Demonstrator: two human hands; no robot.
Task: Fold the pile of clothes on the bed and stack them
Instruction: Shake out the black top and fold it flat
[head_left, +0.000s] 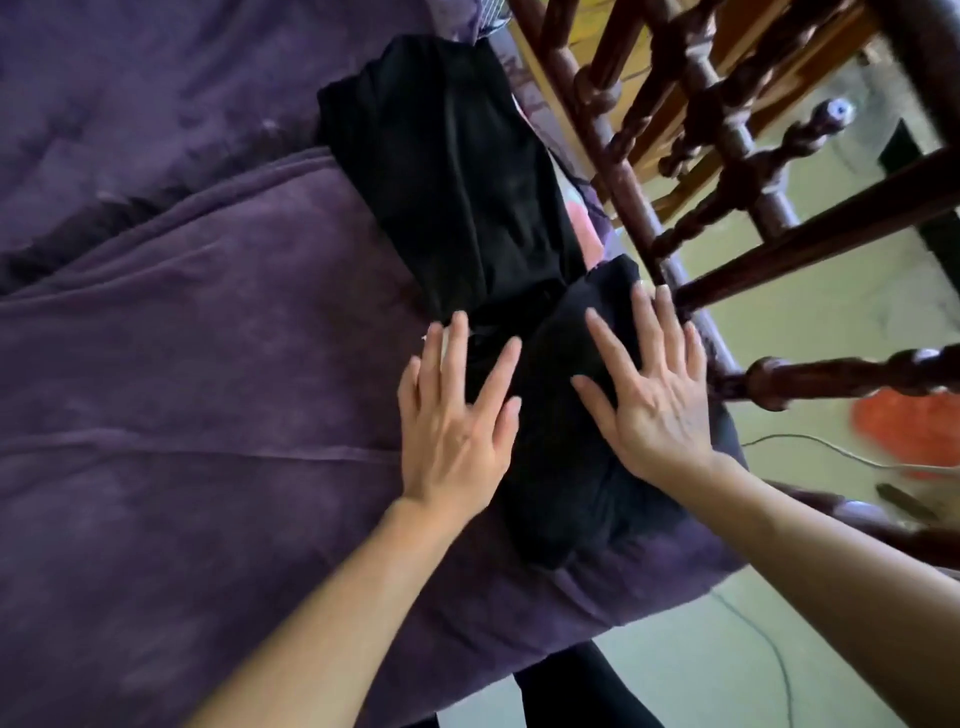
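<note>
Left hand and right hand, fingers straight and spread, press flat on a long black fabric garment. It lies on the purple-covered bed, running toward 12 o'clock beside the dark turned-wood bed rail at 2 o'clock.
</note>
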